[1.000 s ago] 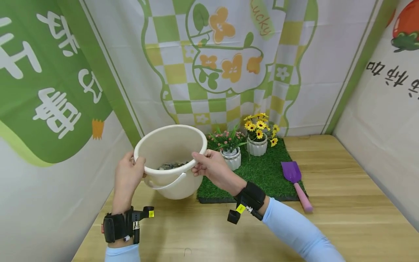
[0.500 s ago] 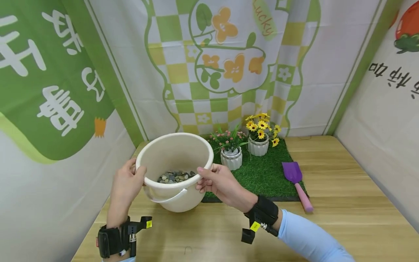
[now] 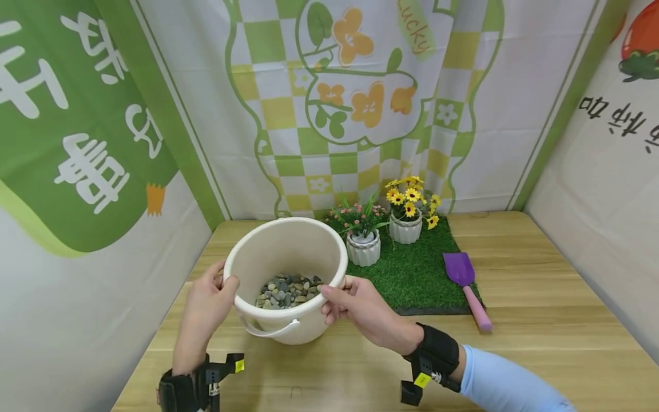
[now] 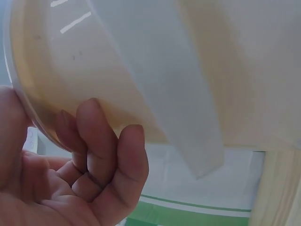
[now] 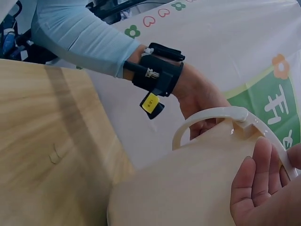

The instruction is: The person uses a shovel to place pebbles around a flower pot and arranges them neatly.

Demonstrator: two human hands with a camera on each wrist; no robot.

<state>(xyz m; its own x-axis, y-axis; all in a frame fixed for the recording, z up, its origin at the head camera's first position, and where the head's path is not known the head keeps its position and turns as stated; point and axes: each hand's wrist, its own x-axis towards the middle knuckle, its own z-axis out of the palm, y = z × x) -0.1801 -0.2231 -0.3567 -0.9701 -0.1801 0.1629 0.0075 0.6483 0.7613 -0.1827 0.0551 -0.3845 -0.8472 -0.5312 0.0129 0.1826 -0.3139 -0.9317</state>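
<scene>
A cream plastic bucket with several grey and tan pebbles at its bottom stands left of centre in the head view, tilted slightly toward me. My left hand grips its rim on the left, thumb over the edge and fingers curled underneath, as the left wrist view shows. On the right side my right hand pinches the rim between thumb and fingers. The white handle hangs down the bucket's front; in the right wrist view the handle arcs along the wall between both hands.
Behind and right of the bucket lies a green turf mat. On it stand a pot of pink flowers and a pot of yellow flowers. A purple shovel rests across the mat's right edge. Printed curtains enclose the wooden table.
Both hands have brought the bucket nearer to me, lower and a little right in the head view. More of the pebbles inside now show. The shovel and flowerpots have stayed put.
</scene>
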